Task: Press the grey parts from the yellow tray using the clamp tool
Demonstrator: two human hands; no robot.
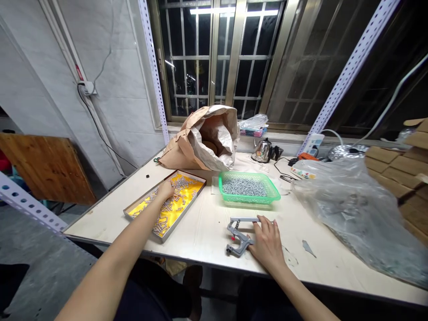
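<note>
Left of the green basket (249, 189), in the yellow-lined tray (192, 189): left hand (165, 191), fingertips curled down among small metal pieces (167, 209); cannot tell whether pinching one. In front of the basket, near the desk (207, 223) edge: right hand (267, 240), fingers loosely spread, resting on the grey hand press (238, 236). Possible trouble: tray nudged by the forearm and tipped off the near edge, scattering pieces; fingertip caught in the press. Behind the basket, a paper sack (203, 142) and kettle (262, 150); right of it, a plastic bag (351, 205) crowding that side.
</note>
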